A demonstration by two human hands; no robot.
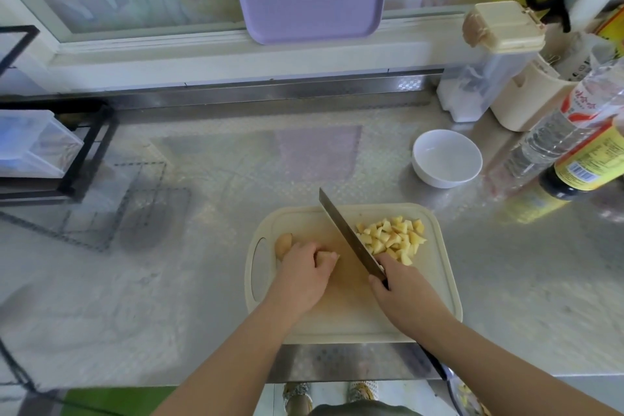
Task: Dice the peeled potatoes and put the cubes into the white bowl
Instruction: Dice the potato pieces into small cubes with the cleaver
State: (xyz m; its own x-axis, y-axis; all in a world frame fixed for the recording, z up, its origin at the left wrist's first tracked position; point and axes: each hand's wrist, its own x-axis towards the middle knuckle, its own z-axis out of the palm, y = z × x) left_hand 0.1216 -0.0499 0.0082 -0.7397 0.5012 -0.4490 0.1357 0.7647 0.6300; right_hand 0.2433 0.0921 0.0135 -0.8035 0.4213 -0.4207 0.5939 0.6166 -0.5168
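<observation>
Left hand curls round pale peeled potato, steadying it; right hand grips long steel knife beside yellow cubes; round white bowl empty, 1 o'clock.

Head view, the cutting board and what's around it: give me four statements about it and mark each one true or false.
1. The white bowl is empty. True.
2. The right hand grips the knife. True.
3. The potato cubes lie left of the blade. False: they lie right of it, on the cutting board.
4. The left hand lies flat and empty. False: its fingers curl over a potato.
</observation>
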